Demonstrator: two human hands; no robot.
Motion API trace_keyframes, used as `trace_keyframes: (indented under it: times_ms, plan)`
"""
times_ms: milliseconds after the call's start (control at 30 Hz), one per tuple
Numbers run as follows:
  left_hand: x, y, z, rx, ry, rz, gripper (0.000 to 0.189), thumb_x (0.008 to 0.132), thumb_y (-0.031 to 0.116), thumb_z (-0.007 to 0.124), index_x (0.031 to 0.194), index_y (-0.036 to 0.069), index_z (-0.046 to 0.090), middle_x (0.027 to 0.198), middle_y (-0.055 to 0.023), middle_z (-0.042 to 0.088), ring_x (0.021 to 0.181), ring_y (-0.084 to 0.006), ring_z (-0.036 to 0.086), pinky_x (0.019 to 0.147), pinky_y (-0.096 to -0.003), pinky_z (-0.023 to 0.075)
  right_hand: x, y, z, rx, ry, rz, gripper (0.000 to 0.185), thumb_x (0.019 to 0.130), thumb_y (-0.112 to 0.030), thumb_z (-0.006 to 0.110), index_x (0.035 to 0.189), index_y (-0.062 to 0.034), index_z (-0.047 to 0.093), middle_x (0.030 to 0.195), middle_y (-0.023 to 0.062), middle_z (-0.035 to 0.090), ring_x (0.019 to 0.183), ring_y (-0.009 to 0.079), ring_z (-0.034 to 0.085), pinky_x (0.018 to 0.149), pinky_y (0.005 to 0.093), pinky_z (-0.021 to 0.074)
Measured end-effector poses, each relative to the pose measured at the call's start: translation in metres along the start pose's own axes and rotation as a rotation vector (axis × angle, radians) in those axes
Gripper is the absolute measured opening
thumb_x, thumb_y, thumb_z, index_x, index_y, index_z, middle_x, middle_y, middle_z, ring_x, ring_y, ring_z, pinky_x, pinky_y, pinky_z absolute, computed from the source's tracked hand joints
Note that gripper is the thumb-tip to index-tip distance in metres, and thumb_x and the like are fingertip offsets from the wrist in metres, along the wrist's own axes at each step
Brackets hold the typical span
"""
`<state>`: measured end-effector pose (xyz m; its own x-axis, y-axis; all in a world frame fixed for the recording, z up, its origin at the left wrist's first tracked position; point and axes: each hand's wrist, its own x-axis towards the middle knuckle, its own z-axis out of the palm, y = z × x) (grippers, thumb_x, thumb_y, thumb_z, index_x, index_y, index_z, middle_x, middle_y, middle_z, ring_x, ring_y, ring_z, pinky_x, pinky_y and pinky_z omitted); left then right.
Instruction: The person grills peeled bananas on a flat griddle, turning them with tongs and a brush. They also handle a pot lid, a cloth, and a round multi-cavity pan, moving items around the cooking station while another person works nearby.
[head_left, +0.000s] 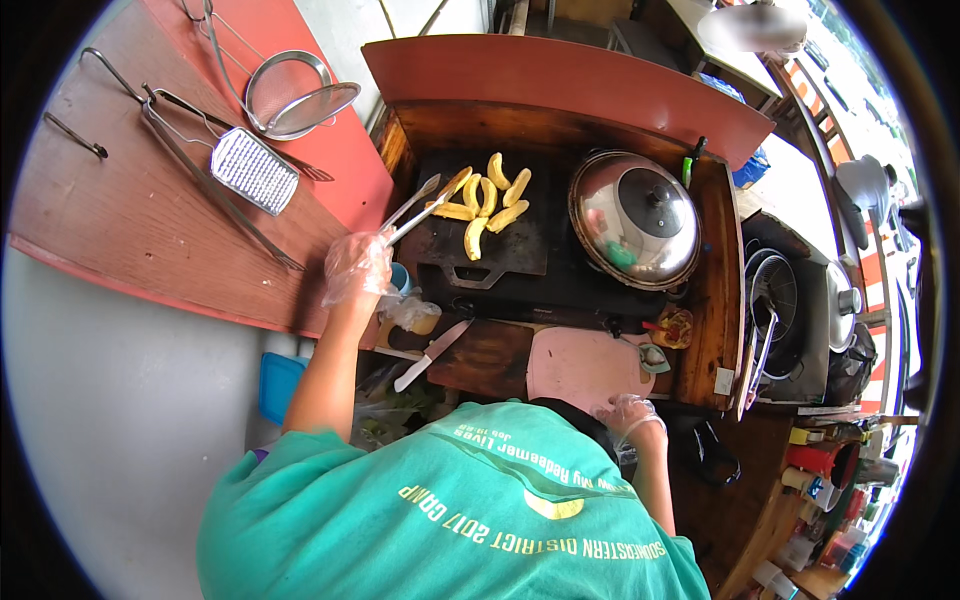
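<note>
My left hand (358, 268), in a clear plastic glove, grips metal tongs (409, 223) by their handle end. The tongs reach over a black griddle (517, 251), their tips by a yellow banana piece (457, 182). Several other peeled bananas, such as a curved one (474, 238), lie on the griddle, some close together. My right hand (628, 417), also gloved, rests at the near edge of a pink cutting board (577, 364), fingers loosely bent, with nothing seen in it. A white-handled knife (431, 356) lies left of the board.
A lidded pan (634, 217) stands right of the griddle. A red panel (555, 86) rises behind. A grater (255, 171), strainers (289, 90) and more tongs (217, 195) hang at the left. Near the board are a small green bowl (654, 358) and a container with a red spoon (677, 330).
</note>
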<state>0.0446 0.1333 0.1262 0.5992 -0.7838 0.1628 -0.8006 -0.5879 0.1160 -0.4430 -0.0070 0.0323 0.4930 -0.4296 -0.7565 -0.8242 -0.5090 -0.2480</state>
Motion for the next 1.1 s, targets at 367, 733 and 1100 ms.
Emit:
trace_keyframes:
  times_ms: [367, 733, 1100]
  plan:
    - [-0.034, 0.005, 0.021, 0.011, 0.019, 0.041, 0.021, 0.100, 0.022, 0.061, 0.099, 0.011, 0.079, 0.084, -0.0166, 0.074, 0.079, -0.0393, 0.071, 0.072, -0.0529, 0.0557, 0.017, -0.001, 0.013, 0.035, 0.020, 0.086, 0.071, 0.102, -0.060, 0.059, 0.143, -0.0017, 0.064, 0.146, 0.0210, 0.064, 0.139, 0.0370, 0.058, 0.117, 0.0437, 0.0453]
    - [-0.067, 0.014, 0.077, -1.029, -0.366, -0.434, 0.040, 0.113, 0.017, 0.052, 0.152, 0.020, 0.060, 0.082, 0.0054, 0.056, 0.067, -0.0043, 0.051, 0.054, -0.0220, 0.0409, -0.001, 0.007, 0.023, 0.121, 0.025, 0.147, 0.072, 0.099, -0.062, 0.062, 0.135, 0.0007, 0.069, 0.136, 0.0253, 0.069, 0.130, 0.0401, 0.064, 0.111, 0.0459, 0.0498]
    - [-0.011, 0.005, 0.138, -1.217, -0.382, -0.571, 0.036, 0.106, 0.018, 0.064, 0.142, 0.016, 0.068, 0.078, -0.0053, 0.068, 0.066, -0.0165, 0.064, 0.054, -0.0340, 0.0507, -0.017, 0.043, 0.055, 0.127, 0.163, 0.125, 0.071, 0.101, -0.063, 0.058, 0.128, 0.0006, 0.072, 0.129, 0.0238, 0.072, 0.123, 0.0392, 0.067, 0.105, 0.0455, 0.0531]
